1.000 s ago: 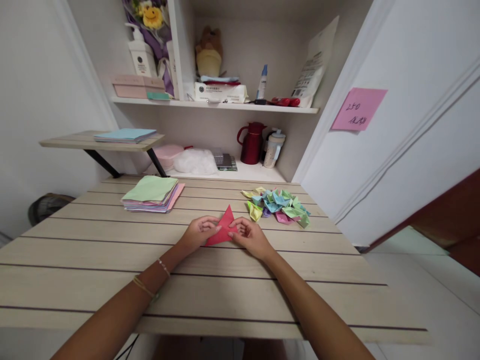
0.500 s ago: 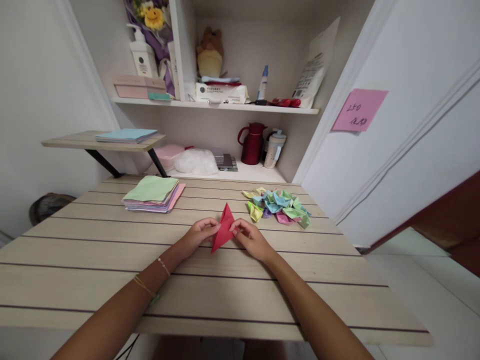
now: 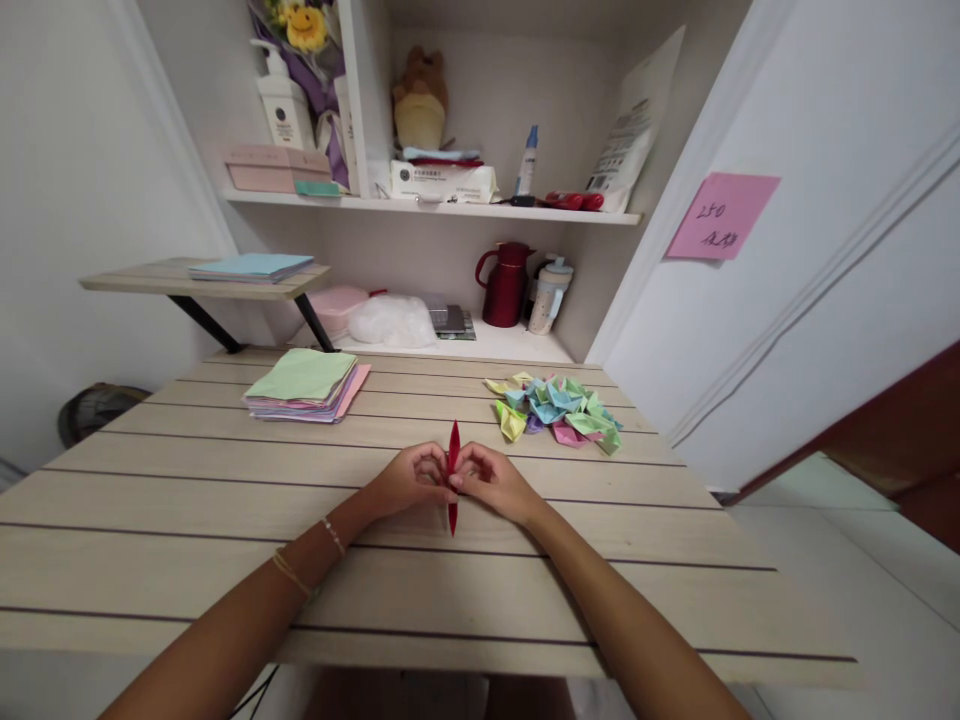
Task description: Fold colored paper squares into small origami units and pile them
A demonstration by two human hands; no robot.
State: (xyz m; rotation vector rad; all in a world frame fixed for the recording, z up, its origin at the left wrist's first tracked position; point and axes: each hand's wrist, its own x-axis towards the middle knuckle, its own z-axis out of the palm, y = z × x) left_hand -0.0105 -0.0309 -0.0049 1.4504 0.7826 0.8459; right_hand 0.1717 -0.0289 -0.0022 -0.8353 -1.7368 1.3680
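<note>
A folded red paper (image 3: 454, 446) stands edge-on between my hands, its pointed ends showing above and below the fingers. My left hand (image 3: 411, 480) grips it from the left, with the thumb near its lower part. From the right, my right hand (image 3: 495, 482) pinches the same paper, fingers curled and thumb pressed to it. The middle of the paper is hidden by my fingers. Beyond my right hand lies a pile of folded paper boats (image 3: 556, 402) in yellow, blue, green, pink and purple.
A stack of coloured paper sheets (image 3: 304, 378) lies at the left of the slatted table (image 3: 525, 600). Blue sheets (image 3: 251, 265) rest on a small raised shelf (image 3: 142, 277). Behind stand a red jug (image 3: 506, 285) and a pale cup (image 3: 550, 297).
The red paper has turned from showing a flat diamond face to standing edge-on. Both hands have come closer together around it, and its lower tip points straight toward me.
</note>
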